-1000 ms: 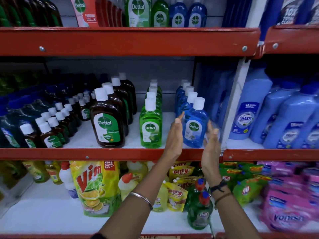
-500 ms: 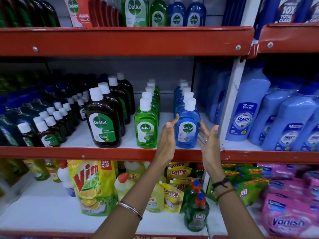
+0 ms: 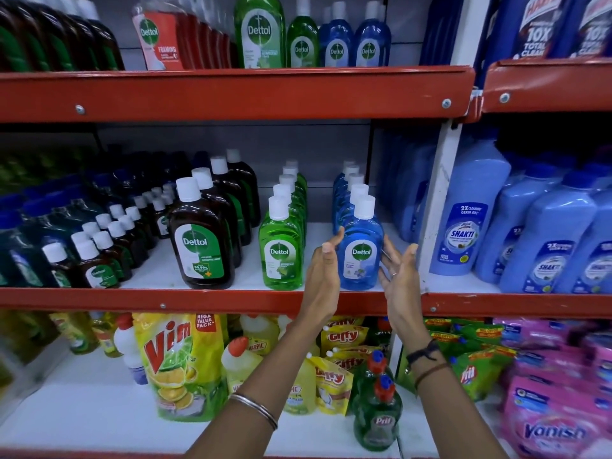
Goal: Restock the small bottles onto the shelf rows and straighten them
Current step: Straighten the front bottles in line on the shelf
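Note:
A row of blue Dettol bottles with white caps runs front to back on the middle shelf (image 3: 231, 301). The front blue bottle (image 3: 359, 256) stands upright at the shelf's red front lip. My left hand (image 3: 323, 270) is open just left of it, fingertips near its side. On the bottle's right is my right hand (image 3: 399, 273), also open, palm turned toward the bottle with a small gap. Left of them stands a row of green Dettol bottles (image 3: 281, 256), then brown Dettol bottles (image 3: 200, 250) and several small brown bottles (image 3: 99, 256).
A white upright post (image 3: 437, 207) stands right of the blue row, with large light-blue Shakti bottles (image 3: 463, 233) beyond it. The red shelf above (image 3: 231, 94) overhangs. Below are a Vim pouch (image 3: 175, 362), Giffy packs (image 3: 341, 359) and green Pril bottles (image 3: 376, 412).
Both hands have come apart from the front blue bottle, which now stands a little further left and squarer at the shelf's front. The view has shifted slightly.

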`<state>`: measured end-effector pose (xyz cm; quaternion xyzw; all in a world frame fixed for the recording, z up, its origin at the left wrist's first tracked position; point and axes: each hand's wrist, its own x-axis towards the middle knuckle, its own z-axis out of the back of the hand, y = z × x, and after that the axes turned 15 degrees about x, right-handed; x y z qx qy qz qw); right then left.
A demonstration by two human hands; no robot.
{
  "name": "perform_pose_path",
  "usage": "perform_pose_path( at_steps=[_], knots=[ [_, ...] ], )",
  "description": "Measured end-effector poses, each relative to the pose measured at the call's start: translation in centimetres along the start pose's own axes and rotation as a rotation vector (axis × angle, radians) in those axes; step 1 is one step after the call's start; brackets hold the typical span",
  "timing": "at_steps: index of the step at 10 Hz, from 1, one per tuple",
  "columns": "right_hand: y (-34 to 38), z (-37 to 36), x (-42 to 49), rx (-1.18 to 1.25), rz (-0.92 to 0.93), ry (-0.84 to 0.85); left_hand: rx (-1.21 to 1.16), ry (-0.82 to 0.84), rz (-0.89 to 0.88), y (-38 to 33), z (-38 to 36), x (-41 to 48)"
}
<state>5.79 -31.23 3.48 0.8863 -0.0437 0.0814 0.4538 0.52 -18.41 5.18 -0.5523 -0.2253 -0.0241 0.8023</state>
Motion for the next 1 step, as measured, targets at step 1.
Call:
perform_pose_path(
  at_steps=[1],
  knots=[
    [0.30, -0.28, -0.17, -0.003, -0.006, 0.015, -0.017, 0.016, -0.026, 0.47, -0.03, 0.17]
  ],
)
